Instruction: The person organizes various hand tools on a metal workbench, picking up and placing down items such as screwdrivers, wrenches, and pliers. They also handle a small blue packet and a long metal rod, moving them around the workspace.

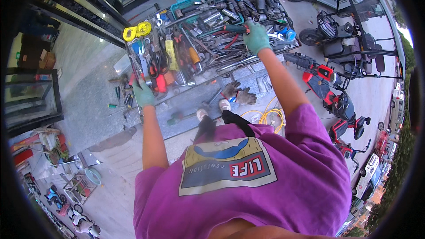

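My right hand (pixel 258 38), in a green work glove, grips the end of a dark green and red screwdriver handle (pixel 234 28) over the heap of tools. Its shaft points left above pliers and wrenches. My left hand (pixel 143 93), gloved alike, is at the near left edge of the tool display, beside a red handle; whether its fingers hold anything cannot be made out. Around it lie a pair of scissors (pixel 142 53), a red-handled tool (pixel 161 83) and a yellow-handled tool (pixel 170 51). Yellow tape measures (pixel 136 31) sit at the far left corner. Sockets (pixel 260 3) fill a teal tray (pixel 173 8) at the back.
Grey work gloves (pixel 245 97) lie on the step by my shoes. Small tools (pixel 119 94) are spread on the stone ledge at left. A coiled yellow cable (pixel 270 116) rests on the ground. A red electric scooter (pixel 332 89) stands at right, glass doors (pixel 83 10) at left.
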The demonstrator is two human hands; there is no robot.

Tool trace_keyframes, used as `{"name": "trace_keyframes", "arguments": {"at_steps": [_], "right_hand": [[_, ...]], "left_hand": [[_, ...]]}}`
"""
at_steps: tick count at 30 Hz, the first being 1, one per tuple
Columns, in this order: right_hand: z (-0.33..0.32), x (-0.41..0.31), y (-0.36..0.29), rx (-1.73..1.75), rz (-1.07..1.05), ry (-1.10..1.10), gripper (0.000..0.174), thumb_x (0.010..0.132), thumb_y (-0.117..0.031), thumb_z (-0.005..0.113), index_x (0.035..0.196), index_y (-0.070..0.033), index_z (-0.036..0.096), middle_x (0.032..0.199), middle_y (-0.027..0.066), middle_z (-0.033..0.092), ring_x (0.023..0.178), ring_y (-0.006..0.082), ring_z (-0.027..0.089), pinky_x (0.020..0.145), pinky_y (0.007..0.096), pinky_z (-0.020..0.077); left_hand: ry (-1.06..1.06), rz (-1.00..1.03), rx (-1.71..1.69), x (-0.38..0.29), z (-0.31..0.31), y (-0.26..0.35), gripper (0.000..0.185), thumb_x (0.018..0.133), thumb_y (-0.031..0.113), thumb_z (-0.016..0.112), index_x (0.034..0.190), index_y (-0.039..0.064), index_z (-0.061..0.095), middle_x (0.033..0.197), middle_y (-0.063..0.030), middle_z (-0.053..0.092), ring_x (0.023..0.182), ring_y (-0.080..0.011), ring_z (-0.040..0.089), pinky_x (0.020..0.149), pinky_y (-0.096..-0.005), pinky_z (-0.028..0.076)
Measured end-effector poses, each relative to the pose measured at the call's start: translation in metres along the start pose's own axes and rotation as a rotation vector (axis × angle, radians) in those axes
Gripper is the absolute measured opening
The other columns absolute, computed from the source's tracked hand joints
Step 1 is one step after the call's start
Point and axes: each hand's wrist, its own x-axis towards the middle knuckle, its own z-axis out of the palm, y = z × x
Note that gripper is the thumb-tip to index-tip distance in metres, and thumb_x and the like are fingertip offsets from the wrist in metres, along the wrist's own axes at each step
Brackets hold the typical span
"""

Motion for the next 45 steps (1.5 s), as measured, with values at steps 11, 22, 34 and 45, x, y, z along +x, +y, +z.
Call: {"name": "trace_keyframes", "arguments": {"at_steps": [11,22,34,45], "right_hand": [[-0.002,0.053,0.008,-0.354,0.0,-0.392,0.046,0.076,-0.03,0.067,0.113,-0.003,0.067,0.12,0.0176,0.063,0.117,0.0386,0.057,0.099,0.0453,0.0474],[-0.002,0.075,-0.008,-0.357,-0.003,-0.551,0.047,0.069,-0.037,0.073,0.1,-0.002,0.073,0.11,0.0229,0.067,0.106,0.0383,0.063,0.092,0.0456,0.052],[-0.034,0.072,-0.023,-0.405,-0.118,-0.398,0.038,0.079,-0.038,0.066,0.103,-0.009,0.073,0.103,0.017,0.071,0.104,0.0345,0.064,0.091,0.0446,0.0512],[0.051,0.029,-0.12,0.767,0.235,-0.644,0.04,0.081,-0.037,0.069,0.09,0.002,0.071,0.073,0.0138,0.069,0.066,0.0242,0.067,0.063,0.0367,0.0519]], "left_hand": [[0.188,-0.092,0.287,-0.018,0.006,0.013,0.052,0.102,0.041,0.034,0.126,0.001,0.058,0.117,-0.0228,0.064,0.105,-0.0409,0.061,0.09,-0.0484,0.046],[0.2,-0.151,0.327,-0.022,0.005,0.029,0.05,0.101,0.042,0.034,0.125,0.005,0.059,0.117,-0.02,0.065,0.104,-0.0385,0.063,0.087,-0.0487,0.048],[0.152,-0.222,0.371,-0.018,0.006,0.023,0.053,0.1,0.043,0.034,0.13,0.005,0.057,0.121,-0.0209,0.064,0.108,-0.039,0.062,0.091,-0.0483,0.048],[0.226,-0.134,0.309,-0.017,0.008,0.019,0.052,0.1,0.045,0.038,0.122,0.003,0.06,0.113,-0.0239,0.065,0.101,-0.0418,0.063,0.086,-0.0491,0.047]]}}
